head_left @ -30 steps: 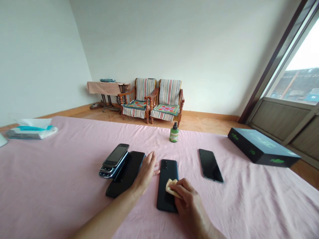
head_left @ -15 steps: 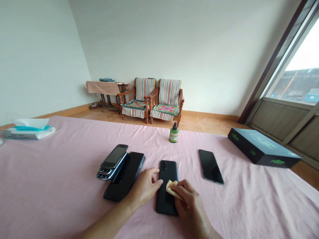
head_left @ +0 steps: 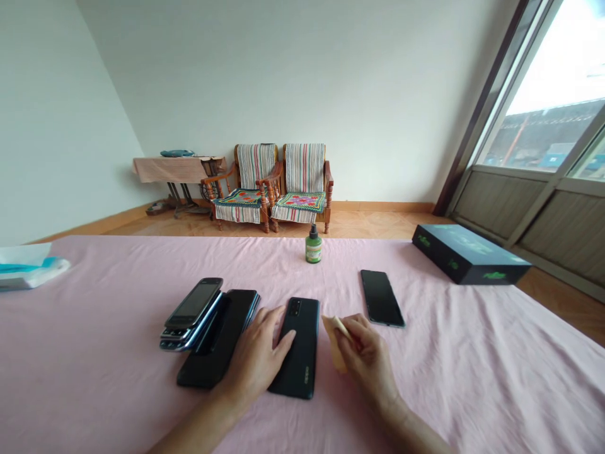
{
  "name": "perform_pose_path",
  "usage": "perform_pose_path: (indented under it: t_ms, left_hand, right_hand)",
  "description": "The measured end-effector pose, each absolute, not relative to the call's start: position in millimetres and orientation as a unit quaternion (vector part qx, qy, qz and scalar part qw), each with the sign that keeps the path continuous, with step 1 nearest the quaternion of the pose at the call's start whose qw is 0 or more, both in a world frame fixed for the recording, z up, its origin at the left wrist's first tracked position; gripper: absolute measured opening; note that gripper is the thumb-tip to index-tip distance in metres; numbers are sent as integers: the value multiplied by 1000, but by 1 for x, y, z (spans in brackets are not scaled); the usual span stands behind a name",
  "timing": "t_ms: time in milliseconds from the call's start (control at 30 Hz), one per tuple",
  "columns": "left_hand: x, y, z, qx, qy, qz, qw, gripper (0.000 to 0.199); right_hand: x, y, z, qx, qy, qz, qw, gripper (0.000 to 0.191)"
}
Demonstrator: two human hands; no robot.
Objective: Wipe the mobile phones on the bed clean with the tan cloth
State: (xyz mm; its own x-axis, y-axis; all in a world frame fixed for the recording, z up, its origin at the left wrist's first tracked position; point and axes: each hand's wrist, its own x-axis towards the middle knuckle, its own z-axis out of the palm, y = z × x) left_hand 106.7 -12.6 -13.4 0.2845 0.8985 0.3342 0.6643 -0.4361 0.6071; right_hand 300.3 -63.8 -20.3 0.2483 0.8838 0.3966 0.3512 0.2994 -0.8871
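Note:
A dark smartphone [head_left: 302, 347] lies back up on the pink cloth, its camera block at the top and lettering near the bottom. My left hand [head_left: 258, 350] rests along its left edge, fingers stretched and apart, thumb on the phone's back. My right hand [head_left: 371, 353] is closed on a folded yellowish cloth [head_left: 334, 343], just right of the phone and apart from it. Left of my left hand, a black phone [head_left: 227, 340] tops a stack. Several older phones [head_left: 195, 304] are piled against it. Another black phone [head_left: 382, 297] lies to the right.
A green spray bottle [head_left: 313, 246] stands near the far edge of the pink-covered table [head_left: 108, 315]. At the right is a black box [head_left: 467, 252]; a tissue pack [head_left: 33, 268] lies at the left. Beyond stand two wooden chairs [head_left: 302, 183] and a small covered table [head_left: 172, 170].
My right hand has lifted the cloth off the phone's back and moved it to the right, uncovering the lettering. The phone is tilted slightly more. The camera view has turned rightward.

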Motion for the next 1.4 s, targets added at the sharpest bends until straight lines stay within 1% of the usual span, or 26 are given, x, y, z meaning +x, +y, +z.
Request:
perform_pose_path:
  t_ms: [67, 200, 233, 267, 400, 533, 633, 667, 800, 867, 1067, 1167, 1300, 1400]
  left_hand:
    - [114, -19, -14, 799, 501, 302, 141, 51]
    - [136, -31, -13, 808, 531, 231, 109, 93]
    - [141, -32, -12, 809, 537, 217, 101, 99]
    - [146, -33, -11, 809, 543, 206, 94, 100]
    - [152, -26, -6, 805, 558, 186, 79, 89]
    - [142, -13, -1, 808, 554, 180, 93, 85]
    - [134, -9, 2, 799, 566, 183, 92, 78]
    - [133, -10, 3, 800, 565, 179, 91, 78]
    - [140, -23, 5, 826, 544, 132, 62, 94]
    - [146, -28, 7, 826, 547, 119, 62, 91]
    - [151, -21, 14, 802, 555, 166, 145, 87]
    - [142, -11, 15, 792, 551, 190, 183, 75]
    - [126, 4, 16, 757, 550, 217, 279, 58]
    - [117, 9, 18, 722, 552, 239, 342, 57]
  right_hand:
    - [307, -61, -21, -557, -537, 228, 591, 33]
    - [314, -57, -24, -566, -512, 224, 606, 30]
    - [315, -57, -24, -566, -510, 224, 608, 29]
    - [316, -57, -25, -564, -509, 225, 609, 28]
    - [318, -56, -24, -560, -507, 219, 618, 26]
    - [320, -55, -20, -580, -494, 199, 617, 28]
    - [320, -54, -21, -588, -499, 201, 605, 28]
    - [319, -54, -22, -588, -502, 203, 601, 28]
    - [318, -52, -29, -585, -521, 218, 582, 25]
    - [319, -52, -31, -583, -528, 220, 577, 25]
    - [321, -53, -32, -585, -530, 222, 573, 26]
    - [321, -53, -32, -585, -528, 223, 573, 26]
    - [321, -52, -34, -588, -530, 227, 568, 26]
    - [320, -50, -37, -585, -532, 227, 568, 26]
